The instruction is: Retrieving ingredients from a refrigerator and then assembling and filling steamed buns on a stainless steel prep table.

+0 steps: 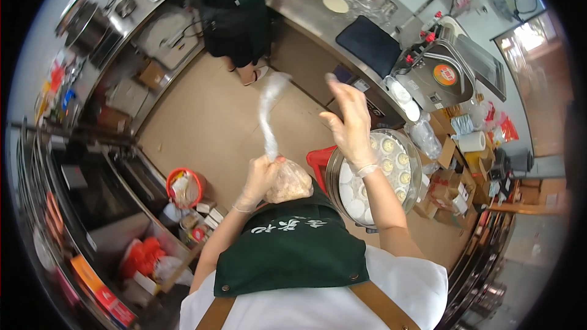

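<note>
My left hand (262, 178), in a thin clear glove, is closed around the neck of a clear plastic bag (290, 184). Pale, lumpy contents fill the bag's lower part, which hangs in front of my dark green apron. Above my fist the loose end of the bag rises in a long twist. My right hand (353, 123), also gloved, is raised with fingers stretched and thumb apart, holding nothing. Below and to the right of it stands a round metal steamer tray (385, 174) with several small round pieces on a white liner; my right forearm covers part of it.
A person (231, 18) in dark clothes stands at the far steel counter (293, 9), where flat dough rounds (335, 4) lie. A red bin (185, 187) stands on the floor at left, near an oven (92, 189). Cardboard boxes (449, 192) are stacked at right. A red stool (319, 162) shows beside the tray.
</note>
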Available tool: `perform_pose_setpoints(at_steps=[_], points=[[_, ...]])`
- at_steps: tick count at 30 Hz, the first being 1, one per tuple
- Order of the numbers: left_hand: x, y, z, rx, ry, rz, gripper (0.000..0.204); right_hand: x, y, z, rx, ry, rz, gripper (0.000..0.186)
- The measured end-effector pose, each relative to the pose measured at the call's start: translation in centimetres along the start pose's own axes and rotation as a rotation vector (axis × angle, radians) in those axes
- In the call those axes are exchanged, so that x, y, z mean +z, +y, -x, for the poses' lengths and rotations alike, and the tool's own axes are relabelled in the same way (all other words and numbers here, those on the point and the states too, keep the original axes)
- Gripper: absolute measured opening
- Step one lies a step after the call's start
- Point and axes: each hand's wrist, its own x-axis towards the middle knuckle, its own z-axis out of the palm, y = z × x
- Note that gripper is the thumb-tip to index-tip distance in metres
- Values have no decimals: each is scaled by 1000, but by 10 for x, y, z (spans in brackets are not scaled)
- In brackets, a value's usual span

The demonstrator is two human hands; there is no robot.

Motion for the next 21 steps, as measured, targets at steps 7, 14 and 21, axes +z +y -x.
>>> perform_pose_setpoints(at_steps=[7, 14, 21], points=[[16, 39, -147, -91, -63, 137, 21, 63, 63, 30, 355, -388, -207, 36], [-10, 63, -289, -182, -401, 86, 22, 87, 158, -10, 924, -109, -289, 18], [79, 35, -452, -69, -402, 177, 14, 95, 250, -67, 1041, 129, -126, 21]])
